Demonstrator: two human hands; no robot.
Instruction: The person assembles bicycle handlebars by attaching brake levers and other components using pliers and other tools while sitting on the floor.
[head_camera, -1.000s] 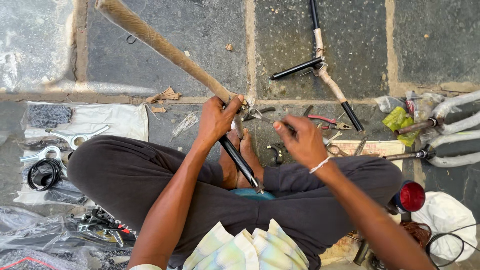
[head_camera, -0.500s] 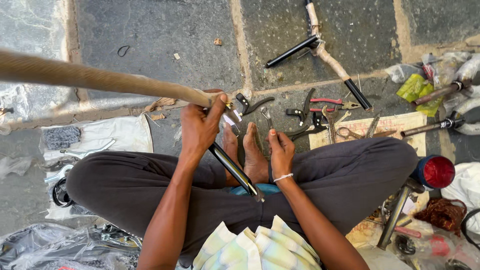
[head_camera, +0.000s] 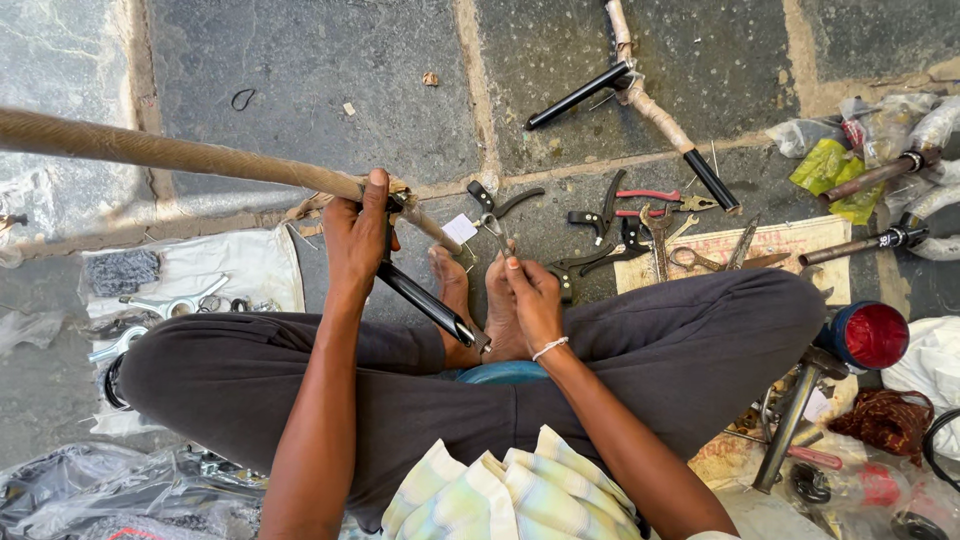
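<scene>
Stone-paved ground strewn with bicycle parts and tools, a person sitting cross-legged on it.

The left hand (head_camera: 357, 235) is wrapped tight around a long paper-wrapped tube (head_camera: 180, 155) where it meets a black fork blade (head_camera: 430, 305) that slants down to the bare feet (head_camera: 480, 300). The right hand (head_camera: 535, 300), fingers pinched together, holds a small spanner (head_camera: 492, 229) just above the toes. Pliers (head_camera: 650, 196) and other tools lie nearby on a cardboard sheet (head_camera: 800, 235); a wrapped handlebar (head_camera: 640, 95) lies farther off.
</scene>
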